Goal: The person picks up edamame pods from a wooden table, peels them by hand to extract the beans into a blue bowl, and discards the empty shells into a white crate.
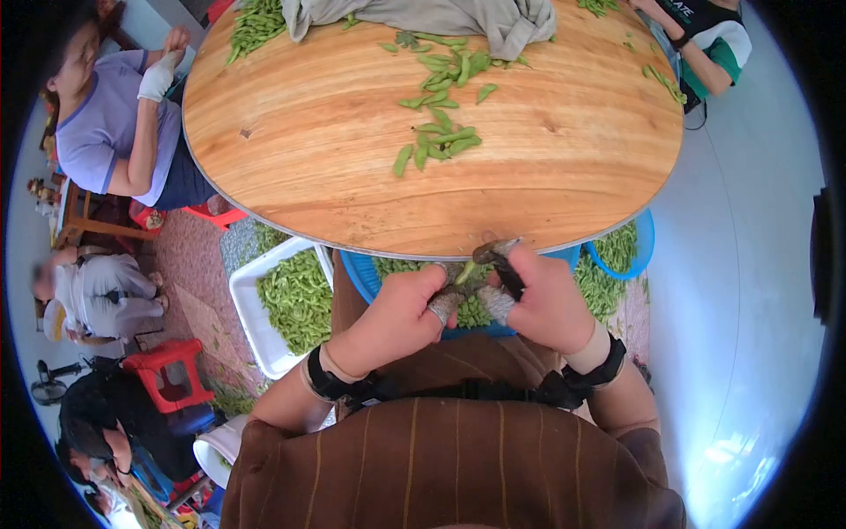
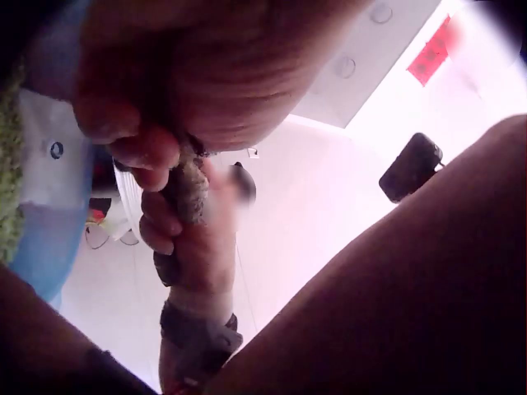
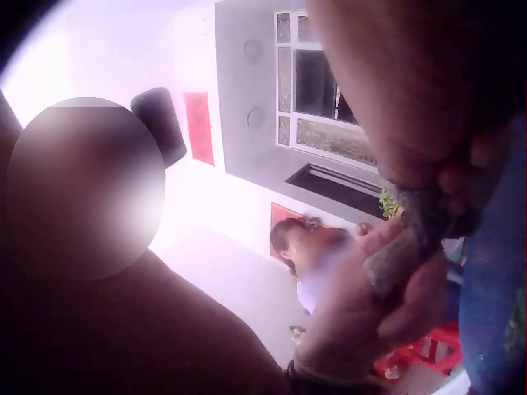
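In the head view my left hand (image 1: 401, 309) pinches a green soybean pod (image 1: 464, 271) between thumb and fingers, over the blue basin (image 1: 357, 267). My right hand (image 1: 553, 304) is close beside it, gripping a dark tool with black handles (image 1: 509, 278) that looks like scissors, partly hidden by the fingers. Worn grey wraps cover both thumbs. In the left wrist view both hands meet near the pod, and the right hand (image 2: 202, 255) shows behind the left. The right wrist view shows the left hand's wrapped thumb (image 3: 391, 267); the tool is in shadow there.
A round wooden table (image 1: 308, 159) stands just ahead, its edge above the hands, with loose pods (image 1: 449, 141) and a grey cloth (image 1: 507, 26) on it. A white tray (image 1: 242, 295) of pods sits left, a blue basket (image 1: 650, 242) right. Other people sit around.
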Action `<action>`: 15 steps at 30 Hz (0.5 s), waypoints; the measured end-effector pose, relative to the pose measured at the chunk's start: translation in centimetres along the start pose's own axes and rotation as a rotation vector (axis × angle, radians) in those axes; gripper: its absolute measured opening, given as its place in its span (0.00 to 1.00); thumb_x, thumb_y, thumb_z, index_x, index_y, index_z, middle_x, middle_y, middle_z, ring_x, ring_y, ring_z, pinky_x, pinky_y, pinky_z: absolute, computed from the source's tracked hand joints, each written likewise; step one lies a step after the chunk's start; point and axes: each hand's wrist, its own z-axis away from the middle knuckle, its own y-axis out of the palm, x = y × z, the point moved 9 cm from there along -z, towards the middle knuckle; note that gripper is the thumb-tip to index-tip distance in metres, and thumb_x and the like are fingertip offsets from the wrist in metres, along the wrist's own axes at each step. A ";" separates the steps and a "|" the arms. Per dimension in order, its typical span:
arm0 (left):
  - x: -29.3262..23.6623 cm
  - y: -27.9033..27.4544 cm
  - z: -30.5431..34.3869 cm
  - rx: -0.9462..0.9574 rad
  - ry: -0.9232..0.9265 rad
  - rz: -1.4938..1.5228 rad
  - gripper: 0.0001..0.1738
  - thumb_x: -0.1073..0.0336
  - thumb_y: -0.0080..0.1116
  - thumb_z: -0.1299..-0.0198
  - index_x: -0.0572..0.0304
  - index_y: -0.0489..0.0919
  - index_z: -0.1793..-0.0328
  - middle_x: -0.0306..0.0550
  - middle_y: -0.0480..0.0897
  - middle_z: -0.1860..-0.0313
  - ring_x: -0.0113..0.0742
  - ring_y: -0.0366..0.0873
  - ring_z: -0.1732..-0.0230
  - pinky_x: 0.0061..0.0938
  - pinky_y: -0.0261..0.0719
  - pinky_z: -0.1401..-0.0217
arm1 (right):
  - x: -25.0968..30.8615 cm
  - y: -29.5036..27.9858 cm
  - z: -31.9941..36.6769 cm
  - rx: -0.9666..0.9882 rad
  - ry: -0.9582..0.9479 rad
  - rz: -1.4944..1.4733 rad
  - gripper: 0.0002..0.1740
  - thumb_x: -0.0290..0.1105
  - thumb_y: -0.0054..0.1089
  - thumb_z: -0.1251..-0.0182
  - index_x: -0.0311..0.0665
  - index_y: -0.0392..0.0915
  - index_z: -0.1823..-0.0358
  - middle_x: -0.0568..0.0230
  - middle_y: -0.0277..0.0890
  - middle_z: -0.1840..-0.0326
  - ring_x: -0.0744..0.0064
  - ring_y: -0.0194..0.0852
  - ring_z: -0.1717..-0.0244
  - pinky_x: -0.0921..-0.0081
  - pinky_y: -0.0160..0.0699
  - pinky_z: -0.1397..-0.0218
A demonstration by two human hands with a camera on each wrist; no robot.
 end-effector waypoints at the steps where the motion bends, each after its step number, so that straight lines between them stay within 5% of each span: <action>1: -0.5 0.3 0.1 0.031 0.037 -0.018 0.07 0.71 0.46 0.38 0.61 0.76 0.64 0.36 0.77 0.78 0.21 0.70 0.83 0.16 0.66 0.81 | -0.4 0.0 -0.1 -0.003 0.002 -0.001 0.13 0.30 0.62 0.44 0.35 0.73 0.59 0.62 0.75 0.74 0.73 0.71 0.77 0.76 0.70 0.72; 4: -0.1 1.5 1.0 0.301 -0.052 0.043 0.06 0.70 0.48 0.37 0.60 0.76 0.65 0.35 0.76 0.78 0.19 0.70 0.82 0.16 0.66 0.81 | -0.9 1.1 -0.2 0.150 -0.033 -0.013 0.14 0.32 0.65 0.47 0.35 0.74 0.61 0.58 0.74 0.74 0.70 0.71 0.76 0.74 0.71 0.70; 6: 0.2 2.0 1.6 0.418 -0.079 0.121 0.06 0.69 0.48 0.37 0.59 0.75 0.66 0.35 0.76 0.78 0.19 0.70 0.81 0.16 0.66 0.80 | -0.5 2.9 0.6 0.424 0.037 -0.135 0.12 0.30 0.63 0.49 0.34 0.71 0.66 0.49 0.73 0.75 0.49 0.74 0.73 0.67 0.72 0.68; 7: 0.1 2.8 2.3 0.532 -0.097 0.195 0.06 0.68 0.49 0.36 0.58 0.75 0.66 0.34 0.76 0.78 0.19 0.69 0.81 0.16 0.66 0.80 | -0.6 3.2 0.7 0.429 0.039 -0.140 0.12 0.30 0.63 0.49 0.34 0.71 0.66 0.49 0.73 0.75 0.49 0.74 0.73 0.67 0.72 0.68; 10: 0.4 2.4 2.7 0.470 -0.207 0.480 0.08 0.67 0.49 0.35 0.58 0.74 0.68 0.33 0.76 0.78 0.18 0.68 0.81 0.16 0.65 0.79 | -0.5 4.2 1.1 0.463 0.024 -0.307 0.12 0.31 0.63 0.49 0.35 0.72 0.65 0.49 0.73 0.76 0.48 0.74 0.73 0.67 0.72 0.69; 13: 3.1 0.5 2.1 0.222 -0.282 0.288 0.06 0.70 0.50 0.38 0.60 0.75 0.68 0.34 0.76 0.77 0.18 0.68 0.80 0.15 0.65 0.79 | -1.8 3.4 0.6 0.261 0.060 -0.258 0.10 0.29 0.60 0.48 0.33 0.70 0.67 0.48 0.72 0.76 0.46 0.74 0.72 0.63 0.72 0.69; 15: 4.1 -0.3 1.7 0.115 -0.261 0.096 0.05 0.70 0.51 0.39 0.61 0.75 0.68 0.38 0.77 0.78 0.22 0.72 0.80 0.20 0.69 0.78 | -2.4 2.8 0.8 0.157 0.038 0.295 0.09 0.27 0.57 0.48 0.32 0.69 0.68 0.46 0.72 0.77 0.43 0.74 0.71 0.58 0.72 0.69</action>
